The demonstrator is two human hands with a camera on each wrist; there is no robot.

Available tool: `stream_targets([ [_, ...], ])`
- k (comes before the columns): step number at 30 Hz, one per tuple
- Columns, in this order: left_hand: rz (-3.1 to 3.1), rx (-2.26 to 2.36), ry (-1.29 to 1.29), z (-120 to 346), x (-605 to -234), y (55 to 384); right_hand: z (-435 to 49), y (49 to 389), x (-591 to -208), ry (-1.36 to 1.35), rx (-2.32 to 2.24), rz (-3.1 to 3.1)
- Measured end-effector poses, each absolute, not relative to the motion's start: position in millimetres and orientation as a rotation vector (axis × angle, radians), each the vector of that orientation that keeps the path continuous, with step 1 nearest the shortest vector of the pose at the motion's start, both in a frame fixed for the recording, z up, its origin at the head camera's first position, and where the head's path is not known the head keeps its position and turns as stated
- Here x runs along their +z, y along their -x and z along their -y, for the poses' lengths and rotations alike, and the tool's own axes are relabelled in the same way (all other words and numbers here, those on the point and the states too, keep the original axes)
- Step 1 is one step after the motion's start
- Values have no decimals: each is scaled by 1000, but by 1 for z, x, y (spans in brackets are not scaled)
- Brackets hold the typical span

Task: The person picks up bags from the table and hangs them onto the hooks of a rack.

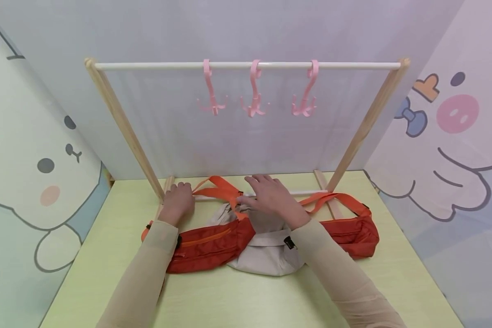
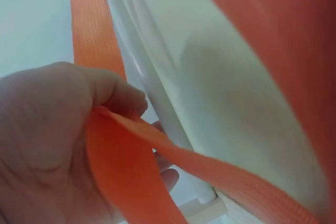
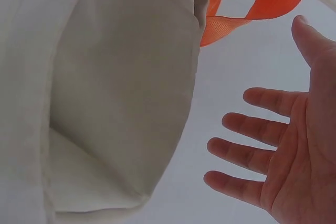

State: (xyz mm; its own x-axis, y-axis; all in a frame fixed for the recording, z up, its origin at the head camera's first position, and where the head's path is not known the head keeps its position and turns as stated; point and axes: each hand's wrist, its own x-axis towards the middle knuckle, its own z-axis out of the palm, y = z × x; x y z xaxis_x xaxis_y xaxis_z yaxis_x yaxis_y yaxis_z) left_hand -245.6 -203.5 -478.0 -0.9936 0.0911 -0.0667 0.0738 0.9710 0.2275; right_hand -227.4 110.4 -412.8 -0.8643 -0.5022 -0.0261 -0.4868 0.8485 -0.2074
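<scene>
My left hand (image 1: 179, 201) grips the orange strap (image 2: 126, 161) of the left red waist bag (image 1: 213, 248), and the webbing is folded between thumb and fingers in the left wrist view. The bag lies zip up on the table beneath my forearm, overlapping a beige bag (image 1: 266, 259) in the middle. Above that beige bag, my right hand (image 1: 272, 198) has its fingers spread. It holds nothing in the right wrist view, with the orange strap and beige fabric close by. A second red waist bag (image 1: 362, 234) with an orange strap lies at right, partly hidden by my right sleeve.
Behind the bags stands a wooden rack with a white top rail (image 1: 160, 66) and a low white bar (image 1: 307, 192). Three pink hooks (image 1: 255, 91) hang from the rail. Printed cloth walls (image 1: 455, 173) border the pale yellow table (image 1: 270, 300).
</scene>
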Motion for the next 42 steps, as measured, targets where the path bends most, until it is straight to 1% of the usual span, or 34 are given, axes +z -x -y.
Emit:
stream_targets([
  [6,-3103,435,-109,209,-474,247,-107,228,-411,775,-348,-2931],
  [22,-3174,710,-57,197,-428,238,-92,231,-408,721,-627,-2847],
  [34,-3252,1110,-169,184,-383,220,-78,232,-401,729,-873,-2787],
  [42,-3277,1252,-225,175,-356,206,-66,235,-392,746,-1125,-2693],
])
